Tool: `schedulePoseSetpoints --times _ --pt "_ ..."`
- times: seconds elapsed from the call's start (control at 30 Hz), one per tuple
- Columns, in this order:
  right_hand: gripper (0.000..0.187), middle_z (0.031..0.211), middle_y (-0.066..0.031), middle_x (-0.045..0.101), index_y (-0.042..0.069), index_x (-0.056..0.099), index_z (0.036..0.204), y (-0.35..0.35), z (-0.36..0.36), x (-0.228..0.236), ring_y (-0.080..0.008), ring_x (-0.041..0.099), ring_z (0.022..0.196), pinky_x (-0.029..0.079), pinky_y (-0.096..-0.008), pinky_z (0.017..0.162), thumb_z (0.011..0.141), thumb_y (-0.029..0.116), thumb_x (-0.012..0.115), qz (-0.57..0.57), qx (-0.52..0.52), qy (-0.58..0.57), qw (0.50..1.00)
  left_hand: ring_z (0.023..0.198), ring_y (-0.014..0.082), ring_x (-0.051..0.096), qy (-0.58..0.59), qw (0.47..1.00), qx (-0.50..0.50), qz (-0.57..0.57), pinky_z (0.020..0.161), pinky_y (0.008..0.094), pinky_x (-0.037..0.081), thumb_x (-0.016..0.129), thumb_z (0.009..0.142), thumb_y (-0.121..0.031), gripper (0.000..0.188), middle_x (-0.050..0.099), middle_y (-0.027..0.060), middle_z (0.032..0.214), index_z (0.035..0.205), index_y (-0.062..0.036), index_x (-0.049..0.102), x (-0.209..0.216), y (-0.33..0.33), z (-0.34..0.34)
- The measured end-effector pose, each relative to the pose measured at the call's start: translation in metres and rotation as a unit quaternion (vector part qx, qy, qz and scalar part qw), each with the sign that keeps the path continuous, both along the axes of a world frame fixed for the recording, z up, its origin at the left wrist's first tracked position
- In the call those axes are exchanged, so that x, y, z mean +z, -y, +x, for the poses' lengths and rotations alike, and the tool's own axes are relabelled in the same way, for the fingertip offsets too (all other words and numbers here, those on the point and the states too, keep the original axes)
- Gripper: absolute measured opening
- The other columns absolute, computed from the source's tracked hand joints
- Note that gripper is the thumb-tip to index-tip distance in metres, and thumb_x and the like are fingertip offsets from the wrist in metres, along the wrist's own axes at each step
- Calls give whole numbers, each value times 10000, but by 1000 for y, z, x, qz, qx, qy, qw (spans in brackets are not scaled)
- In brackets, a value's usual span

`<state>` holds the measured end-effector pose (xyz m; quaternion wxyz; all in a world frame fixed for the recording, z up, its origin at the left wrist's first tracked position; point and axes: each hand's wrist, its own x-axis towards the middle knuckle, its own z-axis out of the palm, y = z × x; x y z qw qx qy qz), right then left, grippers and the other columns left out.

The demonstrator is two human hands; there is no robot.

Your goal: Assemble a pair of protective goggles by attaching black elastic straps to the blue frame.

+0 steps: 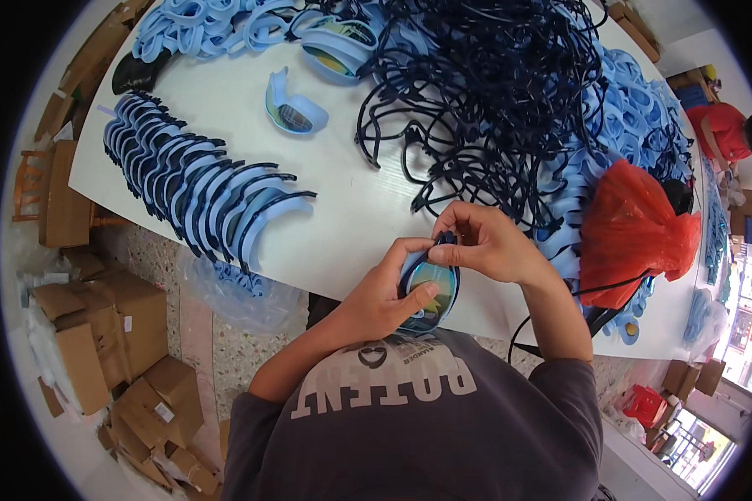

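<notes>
Close to my chest, at the table's near edge, I hold a pair of swim goggles (437, 282) with a mirrored yellow-green lens and a dark frame. My left hand (390, 286) is closed round the near side, its thumb lying on the lens. At the upper end, my right hand (481, 242) pinches the dark frame between thumb and fingers. Just beyond my hands spreads a big tangled heap of dark goggle frames (485, 92). A loose light-blue goggle piece with a mirrored lens (297, 115) lies on the table to the upper left.
A long nested row of blue and dark goggle parts (200, 179) lies on the white table (334, 200) at left. Light-blue gaskets (200, 29) pile at the back. A red plastic bag (631, 234) sits at right. Cardboard boxes (113, 321) stand on the floor; another person (718, 134) is far right.
</notes>
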<state>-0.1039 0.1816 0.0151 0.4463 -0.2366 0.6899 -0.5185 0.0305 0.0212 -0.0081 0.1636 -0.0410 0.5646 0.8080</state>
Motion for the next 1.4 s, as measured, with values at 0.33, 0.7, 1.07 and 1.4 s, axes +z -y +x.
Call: schedulePoseSetpoints --times 0.33,0.7,1.07,1.4 --pt "209 719 -14 596 12 586 851 -10 6 -8 -73 555 619 446 -206 570 804 160 725 8 3 165 986 983 159 565 15 999 -32 -29 855 289 448 569 910 -166 432 570 143 1058 1251 4 365 -4 -1 14" --pt "231 706 -28 608 9 603 847 -17 12 -8 -99 591 606 478 -225 584 876 235 643 -24 -47 250 967 1041 154 547 19 1000 -23 -8 893 282 433 595 895 -143 511 543 140 1130 1302 10 327 0 -1 19" --pt "250 703 -24 608 15 622 835 -15 12 -21 -93 594 603 494 -234 547 882 260 638 33 -2 243 969 934 167 605 -20 999 3 -31 810 282 489 610 868 -77 630 580 134 1056 1376 -21 242 -15 -7 21" --pt "301 714 -37 576 11 572 862 -12 18 -8 -120 543 602 466 -257 613 957 289 509 -150 -157 222 950 1134 272 533 -114 978 166 -53 972 378 407 696 813 -252 787 469 185 1290 1392 -13 220 13 27 9"
